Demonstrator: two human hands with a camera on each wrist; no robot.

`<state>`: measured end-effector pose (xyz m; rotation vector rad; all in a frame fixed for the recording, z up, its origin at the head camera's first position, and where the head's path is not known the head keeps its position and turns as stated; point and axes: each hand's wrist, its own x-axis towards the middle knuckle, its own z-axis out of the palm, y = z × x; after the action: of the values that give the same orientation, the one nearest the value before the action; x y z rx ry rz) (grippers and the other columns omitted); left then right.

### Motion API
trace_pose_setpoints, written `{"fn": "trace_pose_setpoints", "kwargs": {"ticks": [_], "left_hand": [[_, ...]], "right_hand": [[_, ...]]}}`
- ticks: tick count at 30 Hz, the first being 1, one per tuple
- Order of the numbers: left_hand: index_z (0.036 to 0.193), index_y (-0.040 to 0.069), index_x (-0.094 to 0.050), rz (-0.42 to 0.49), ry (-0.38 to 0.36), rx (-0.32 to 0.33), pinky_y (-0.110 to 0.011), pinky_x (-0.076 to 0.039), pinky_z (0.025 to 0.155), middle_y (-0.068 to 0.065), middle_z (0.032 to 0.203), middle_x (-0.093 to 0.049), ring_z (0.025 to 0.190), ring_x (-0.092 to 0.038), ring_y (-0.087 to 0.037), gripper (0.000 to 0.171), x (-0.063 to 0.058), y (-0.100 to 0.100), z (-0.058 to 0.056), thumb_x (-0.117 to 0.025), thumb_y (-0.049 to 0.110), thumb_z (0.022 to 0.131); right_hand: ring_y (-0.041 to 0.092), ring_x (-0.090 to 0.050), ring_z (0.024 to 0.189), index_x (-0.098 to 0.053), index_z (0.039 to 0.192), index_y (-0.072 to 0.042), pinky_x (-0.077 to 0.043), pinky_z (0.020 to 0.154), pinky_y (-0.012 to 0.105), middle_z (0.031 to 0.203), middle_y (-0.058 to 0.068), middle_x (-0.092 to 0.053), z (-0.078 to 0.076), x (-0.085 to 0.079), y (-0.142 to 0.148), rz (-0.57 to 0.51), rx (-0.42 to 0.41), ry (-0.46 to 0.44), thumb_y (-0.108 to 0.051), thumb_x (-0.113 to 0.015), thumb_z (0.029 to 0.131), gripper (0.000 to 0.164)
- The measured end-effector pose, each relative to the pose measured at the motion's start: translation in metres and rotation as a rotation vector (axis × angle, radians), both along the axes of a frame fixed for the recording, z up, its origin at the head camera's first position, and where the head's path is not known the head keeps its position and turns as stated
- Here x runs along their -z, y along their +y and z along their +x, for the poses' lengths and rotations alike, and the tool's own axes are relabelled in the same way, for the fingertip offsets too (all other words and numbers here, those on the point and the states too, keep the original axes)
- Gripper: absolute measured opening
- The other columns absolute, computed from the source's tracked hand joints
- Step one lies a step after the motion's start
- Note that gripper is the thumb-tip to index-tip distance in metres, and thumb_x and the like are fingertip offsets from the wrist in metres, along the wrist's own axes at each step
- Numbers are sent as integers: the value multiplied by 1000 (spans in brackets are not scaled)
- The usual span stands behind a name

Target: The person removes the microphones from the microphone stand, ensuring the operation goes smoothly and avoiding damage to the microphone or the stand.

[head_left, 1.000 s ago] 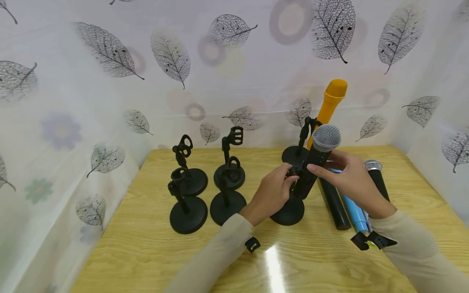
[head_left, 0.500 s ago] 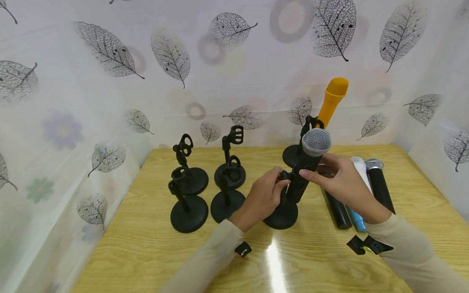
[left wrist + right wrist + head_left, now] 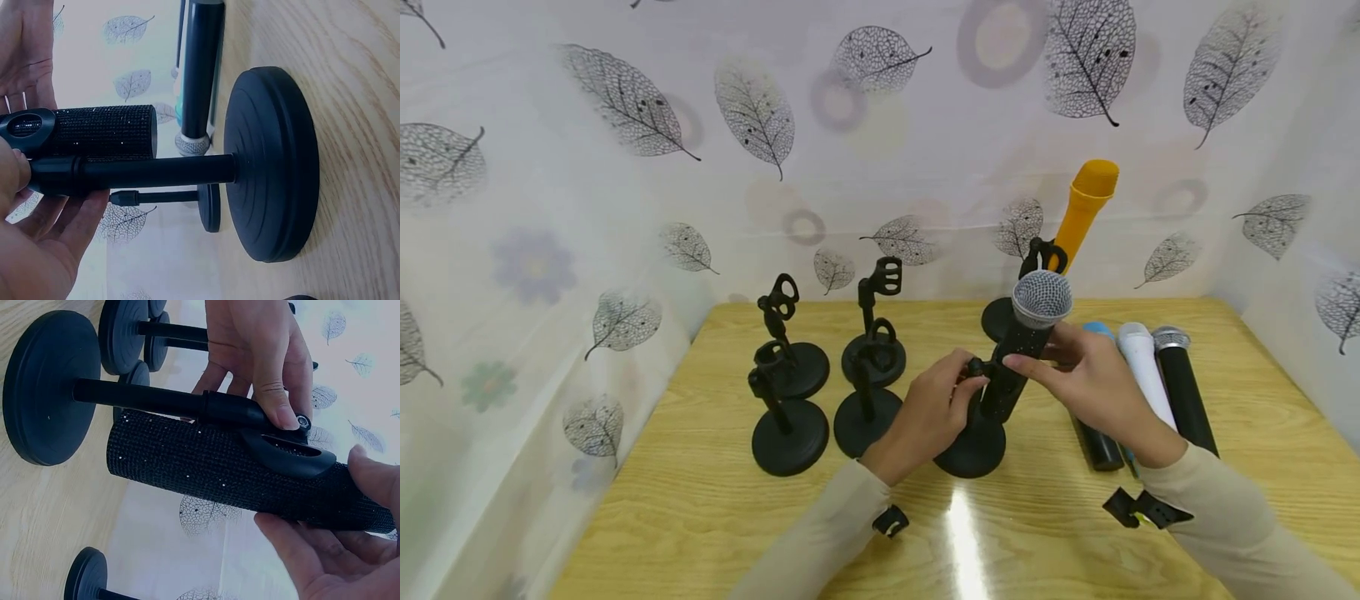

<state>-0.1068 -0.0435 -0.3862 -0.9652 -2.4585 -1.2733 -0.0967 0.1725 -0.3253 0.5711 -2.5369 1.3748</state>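
Observation:
A black, sparkly microphone point(image 3: 1027, 336) with a silver mesh head leans in the holder ring of a black desk microphone stand point(image 3: 970, 454). My left hand point(image 3: 928, 408) grips the top of the stand's post, just below the clip, with the thumb on the joint as the right wrist view shows. My right hand point(image 3: 1097, 383) holds the microphone's body between thumb and fingers, above the ring. In the left wrist view, the microphone's lower end point(image 3: 106, 134) sticks out past the ring beside the post, and the round stand base point(image 3: 269, 162) rests on the table.
Behind stands another stand point(image 3: 997, 319) bearing an orange microphone point(image 3: 1078, 218). To the right lie a blue microphone point(image 3: 1099, 329), a white one point(image 3: 1144, 358) and black ones point(image 3: 1186, 396). Several bare stands point(image 3: 790, 437) are grouped at left. A leaf-patterned cloth point(image 3: 880, 183) hangs behind the table.
Both hands have shifted left and slightly nearer, bringing the stand and microphone with them. The microphone sits a little lower in view. More of the white and black microphones shows at right.

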Motion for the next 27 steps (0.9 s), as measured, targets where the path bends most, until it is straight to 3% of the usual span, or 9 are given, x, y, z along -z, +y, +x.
{"fn": "trace_pose_setpoints", "kwargs": {"ticks": [6, 16, 27], "left_hand": [[112, 7, -56, 3, -5, -16, -19, -41, 62, 0, 89, -55, 73, -49, -10, 11, 1, 0, 3, -53, 16, 107], [112, 8, -58, 14, 15, -41, -18, -44, 64, -1, 93, -61, 75, -53, -9, 12, 3, 1, 6, -56, 18, 106], [110, 8, -59, 30, 10, -43, -19, -46, 66, -1, 93, -62, 77, -57, -9, 11, 4, 1, 8, -55, 18, 106]], "right_hand": [[2, -71, 81, -72, 107, -1, -53, 66, 17, 93, 10, -75, 3, 4, -3, -24, 23, 90, -7, -80, 88, 21], [2, -71, 75, -72, 107, 1, -51, 57, 22, 93, 13, -75, 8, 3, -3, -11, 71, 90, -6, -80, 87, 23], [1, -70, 78, -72, 111, 4, -55, 68, 17, 97, 15, -75, 11, -2, 2, -53, 52, 104, -3, -79, 88, 25]]}}
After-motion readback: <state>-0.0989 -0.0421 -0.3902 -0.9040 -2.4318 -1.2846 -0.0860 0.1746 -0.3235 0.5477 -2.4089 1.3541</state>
